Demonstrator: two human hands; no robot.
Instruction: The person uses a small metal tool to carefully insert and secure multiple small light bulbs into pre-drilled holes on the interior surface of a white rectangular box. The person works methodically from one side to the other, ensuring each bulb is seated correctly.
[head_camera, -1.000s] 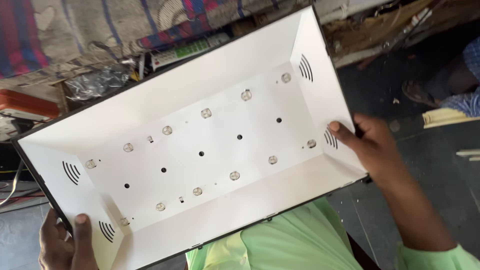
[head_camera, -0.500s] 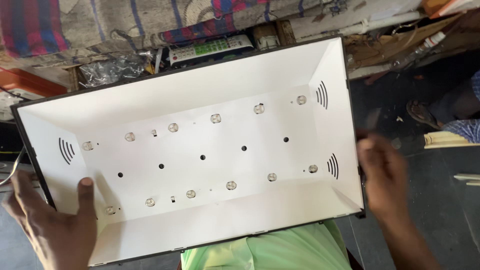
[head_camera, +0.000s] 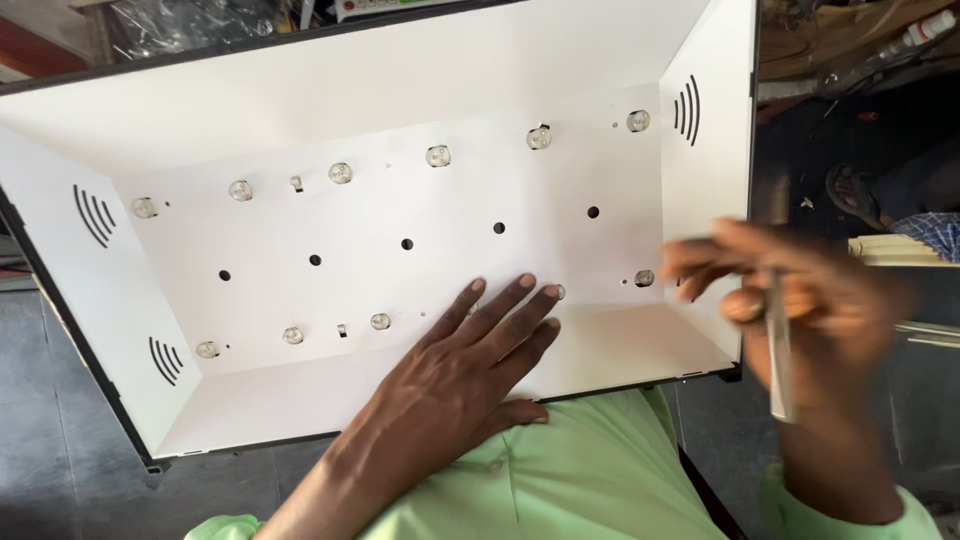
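A large white tray-shaped panel (head_camera: 350, 80) with sloping sides lies across my lap, black-edged, with two rows of small round clear lenses and several dark holes in its flat floor. My left hand (head_camera: 470, 350) lies flat and spread on the panel's near middle, fingers pointing up and right beside a lens. My right hand (head_camera: 800, 300) is blurred at the panel's right edge, gripping a thin metal tool (head_camera: 778, 350) that points downward.
Cluttered items, clear plastic wrap (head_camera: 190, 20) and a wooden surface lie beyond the panel's far edge. Another person's sandalled foot (head_camera: 855, 190) rests on the dark floor at right. My green shirt (head_camera: 580, 470) fills the bottom centre.
The panel has swung level and closer. My left hand moved from the lower-left corner to the middle of the floor. My right hand left the right rim and now holds a thin tool.
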